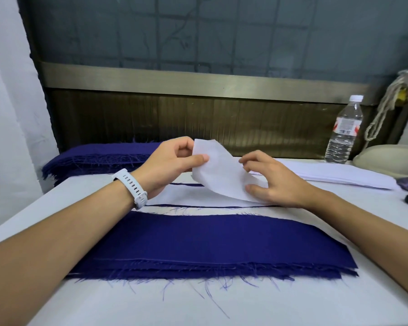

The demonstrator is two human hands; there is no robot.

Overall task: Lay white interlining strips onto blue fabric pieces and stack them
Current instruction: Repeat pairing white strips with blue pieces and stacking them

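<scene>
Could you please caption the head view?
Left hand pinches a white interlining strip, right hand touches it, behind blue fabric pieces.

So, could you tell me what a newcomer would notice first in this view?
Probably the deep blue fabric pieces stacked across the near table, edges fraying. Just beyond, the left hand pinches the raised end of a white interlining strip while the right hand rests on its lower end.
</scene>
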